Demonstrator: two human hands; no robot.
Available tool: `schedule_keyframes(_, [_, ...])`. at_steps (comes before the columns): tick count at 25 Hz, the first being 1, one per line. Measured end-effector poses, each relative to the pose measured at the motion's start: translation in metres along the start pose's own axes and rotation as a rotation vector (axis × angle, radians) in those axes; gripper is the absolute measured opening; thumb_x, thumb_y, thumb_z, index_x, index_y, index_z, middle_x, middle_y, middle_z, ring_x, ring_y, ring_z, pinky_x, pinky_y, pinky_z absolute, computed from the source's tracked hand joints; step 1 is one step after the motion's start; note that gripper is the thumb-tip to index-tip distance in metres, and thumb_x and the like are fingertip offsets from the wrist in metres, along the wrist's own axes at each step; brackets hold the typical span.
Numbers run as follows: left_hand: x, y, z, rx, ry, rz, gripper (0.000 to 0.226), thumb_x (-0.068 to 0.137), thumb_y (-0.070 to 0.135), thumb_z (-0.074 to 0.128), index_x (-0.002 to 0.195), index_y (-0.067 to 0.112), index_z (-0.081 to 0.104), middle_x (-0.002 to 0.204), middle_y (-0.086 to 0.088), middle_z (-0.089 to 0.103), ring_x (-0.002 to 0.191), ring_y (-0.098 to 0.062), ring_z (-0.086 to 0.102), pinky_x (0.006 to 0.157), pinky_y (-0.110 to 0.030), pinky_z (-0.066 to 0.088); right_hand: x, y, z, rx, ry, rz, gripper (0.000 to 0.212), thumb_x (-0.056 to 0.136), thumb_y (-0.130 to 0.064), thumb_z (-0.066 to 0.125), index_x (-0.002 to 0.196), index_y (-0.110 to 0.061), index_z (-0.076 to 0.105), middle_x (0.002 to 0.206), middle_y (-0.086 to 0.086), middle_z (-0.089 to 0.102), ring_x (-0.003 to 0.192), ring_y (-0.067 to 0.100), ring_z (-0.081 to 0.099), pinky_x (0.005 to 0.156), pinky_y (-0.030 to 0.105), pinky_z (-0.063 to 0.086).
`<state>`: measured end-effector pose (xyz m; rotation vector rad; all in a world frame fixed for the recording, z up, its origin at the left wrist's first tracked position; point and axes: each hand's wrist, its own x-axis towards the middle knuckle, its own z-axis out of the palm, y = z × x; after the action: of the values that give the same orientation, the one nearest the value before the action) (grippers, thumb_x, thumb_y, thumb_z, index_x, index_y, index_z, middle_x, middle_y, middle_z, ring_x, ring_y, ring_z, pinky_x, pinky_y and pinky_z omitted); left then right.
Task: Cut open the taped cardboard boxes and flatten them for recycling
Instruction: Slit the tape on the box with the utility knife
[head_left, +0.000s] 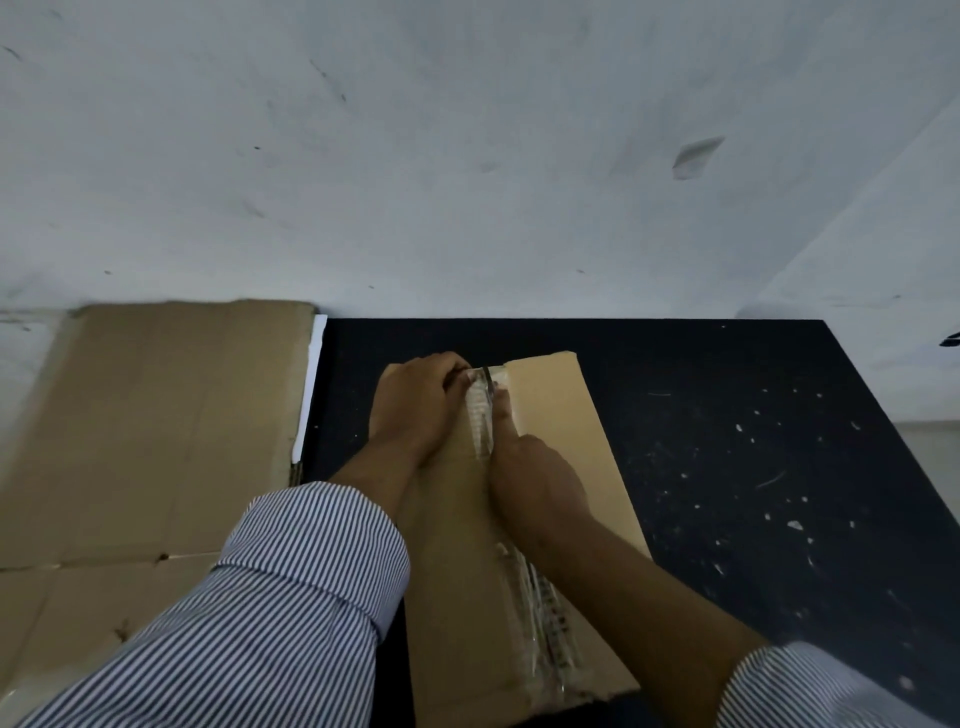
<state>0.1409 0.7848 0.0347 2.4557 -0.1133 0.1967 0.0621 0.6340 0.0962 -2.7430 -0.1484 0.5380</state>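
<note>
- On the black bench (727, 415), a flat-lying cardboard box (561, 415) sits under both hands, its long taped seam running away from the person.
- Step in hand, as judged: opening the seam. Clear tape (480, 415) is wrinkled and lifted along the far half, and more wrinkled tape shows at the near end.
- Left hand (421, 400): at the far end of the seam, fingers curled over the tape end and apparently pinching it.
- Right hand (535, 478): rests on the box just beside the seam, one finger stretched forward along the tape and the others curled. Whether it holds a blade cannot be told.
- Next move, as judged: hold the box down and strip or slit the tape along the full seam. Then spread the flaps and press the box flat.
- Surface: the bench is dark, matt and speckled with pale scraps and dust.
- Left of the bench: a large flattened cardboard sheet (156, 415), with a white strip (317, 384) at its right edge.
- Room: a white, scuffed wall (467, 156) stands directly behind the bench.
</note>
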Motion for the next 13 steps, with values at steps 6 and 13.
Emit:
schedule_keyframes(6, [0.0, 0.003, -0.001, 0.01, -0.007, -0.047, 0.017, 0.099, 0.043, 0.052, 0.1, 0.034, 0.066, 0.09, 0.017, 0.068, 0.086, -0.005, 0.061, 0.093, -0.038, 0.049, -0.026, -0.003, 0.001, -0.044, -0.067, 0.043, 0.078, 0.106, -0.022, 0.036, 0.155, -0.024, -0.025, 0.096, 0.01, 0.062, 0.07, 0.016, 0.054, 0.065, 0.033, 0.05])
schedule_keyframes(13, [0.0, 0.0, 0.001, 0.031, -0.008, -0.028, 0.02, 0.098, 0.046, 0.051, 0.105, 0.035, 0.066, 0.095, 0.017, 0.069, 0.093, -0.008, 0.063, 0.094, -0.04, 0.05, -0.078, 0.0, 0.002, -0.071, -0.189, 0.076, 0.074, 0.105, -0.016, 0.037, 0.158, -0.024, -0.014, 0.116, 0.012, 0.063, 0.079, 0.017, 0.051, 0.074, 0.034, 0.046])
